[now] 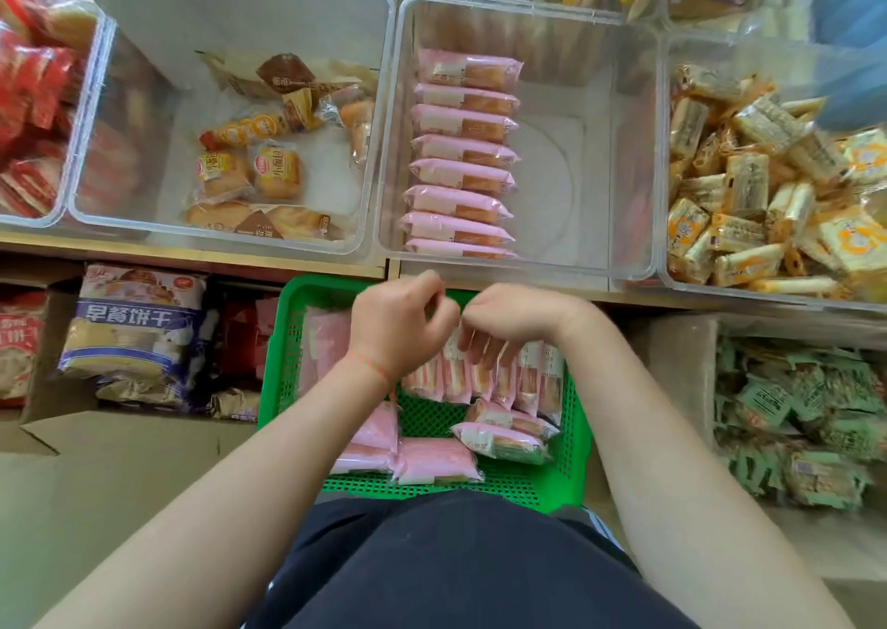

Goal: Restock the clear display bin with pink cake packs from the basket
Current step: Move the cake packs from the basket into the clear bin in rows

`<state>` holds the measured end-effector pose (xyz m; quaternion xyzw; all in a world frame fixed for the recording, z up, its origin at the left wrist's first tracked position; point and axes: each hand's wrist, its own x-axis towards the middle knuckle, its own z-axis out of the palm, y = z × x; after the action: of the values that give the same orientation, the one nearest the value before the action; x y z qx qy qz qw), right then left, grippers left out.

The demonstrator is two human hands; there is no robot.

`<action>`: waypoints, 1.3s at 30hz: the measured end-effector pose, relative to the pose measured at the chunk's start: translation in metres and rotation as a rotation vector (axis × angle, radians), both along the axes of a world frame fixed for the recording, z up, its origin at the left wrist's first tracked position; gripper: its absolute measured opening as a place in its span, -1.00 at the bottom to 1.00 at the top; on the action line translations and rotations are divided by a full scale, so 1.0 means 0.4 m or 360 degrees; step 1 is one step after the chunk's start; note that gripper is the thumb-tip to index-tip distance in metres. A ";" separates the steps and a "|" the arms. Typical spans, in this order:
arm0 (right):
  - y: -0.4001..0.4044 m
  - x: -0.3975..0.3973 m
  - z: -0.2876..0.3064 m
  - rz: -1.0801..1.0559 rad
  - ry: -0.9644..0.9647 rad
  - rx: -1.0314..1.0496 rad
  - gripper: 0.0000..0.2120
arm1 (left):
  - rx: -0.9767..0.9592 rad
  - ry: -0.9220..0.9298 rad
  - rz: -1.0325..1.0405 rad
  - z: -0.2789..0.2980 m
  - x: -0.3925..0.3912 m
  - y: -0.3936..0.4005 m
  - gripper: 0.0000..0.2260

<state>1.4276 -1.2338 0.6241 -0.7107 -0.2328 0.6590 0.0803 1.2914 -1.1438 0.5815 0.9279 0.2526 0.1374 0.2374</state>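
A clear display bin (619, 158) on the shelf holds one column of pink cake packs (463, 148) along its left side. Below it a green basket (573, 436) holds more pink cake packs (434, 460), some lying flat and several standing in a row (530, 379). My left hand (398, 323) hovers over the left end of that row with its fingers curled under; what they hold is hidden. My right hand (504, 321) reaches down with bent fingers over the tops of the standing packs and grips them.
A clear bin (120, 158) of assorted buns stands left of the display bin, and a bin (672, 268) of yellow snack packs to the right. Below the shelf are cardboard boxes with biscuit bags (134, 326) on the left and green packs (806, 417) on the right.
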 end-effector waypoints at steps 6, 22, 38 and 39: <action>-0.040 -0.154 -0.203 0.0114 -0.0481 -0.0107 -0.63 | -0.0705 0.1254 0.0056 -0.163 -0.107 -0.048 -0.75; -0.038 -0.321 -0.377 -0.0286 -0.0863 -0.0062 -0.51 | -0.1660 0.1100 0.0648 -0.265 -0.188 -0.058 -0.45; -0.063 -0.046 -0.026 0.0076 0.0213 0.0257 -0.70 | -0.1943 0.0499 0.0856 -0.047 -0.095 0.005 -0.63; -0.060 -0.025 -0.001 -0.0122 0.0368 0.0281 -0.65 | -0.2004 0.0473 0.0842 -0.006 -0.079 0.011 -0.64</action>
<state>1.4177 -1.2578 0.6238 -0.6285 -0.2517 0.7100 0.1937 1.2596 -1.1393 0.5790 0.5300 0.5315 -0.1102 0.6515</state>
